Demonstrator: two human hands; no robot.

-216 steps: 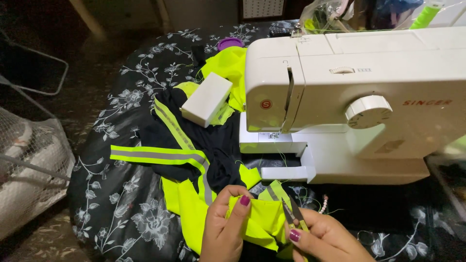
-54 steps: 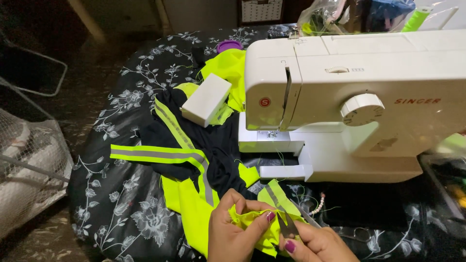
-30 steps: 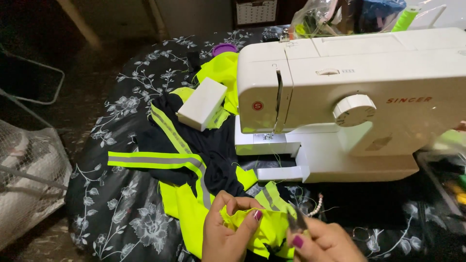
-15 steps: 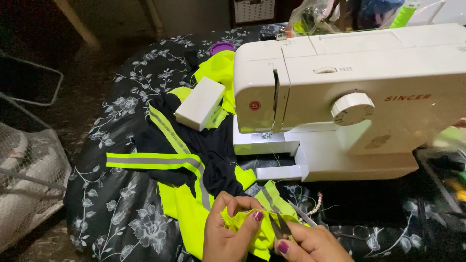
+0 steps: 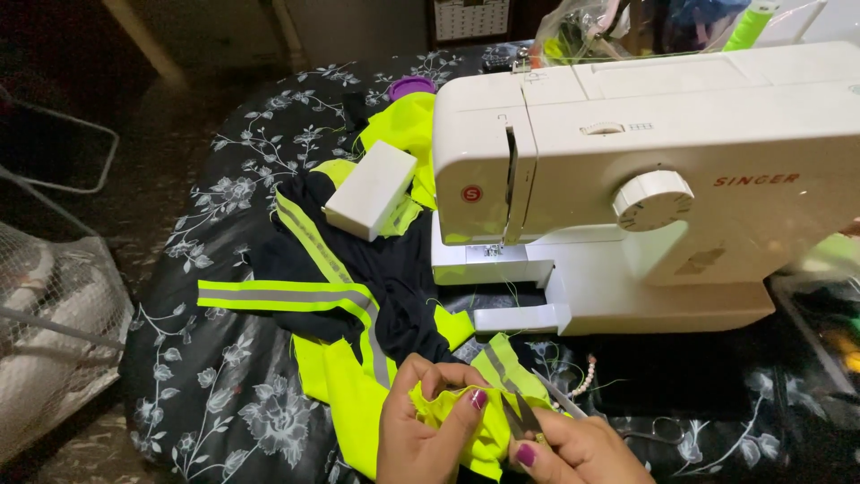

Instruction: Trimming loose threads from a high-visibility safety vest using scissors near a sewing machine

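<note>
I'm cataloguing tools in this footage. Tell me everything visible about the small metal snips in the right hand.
The snips are slim, silvery metal with two narrow pointed blades, slightly parted, angled up and right. The right hand pinches their lower end; their handles are hidden. They lie against bunched neon-yellow fabric that the left hand grips.

Both the left hand (image 5: pixel 425 430) and right hand (image 5: pixel 573 448) are bare, ringless, their fingernails painted glossy magenta-purple.

neon-yellow fabric (image 5: pixel 452 417) | bunched, pinched | small snips (image 5: pixel 524 417), possibly open | at fabric's edge
</note>
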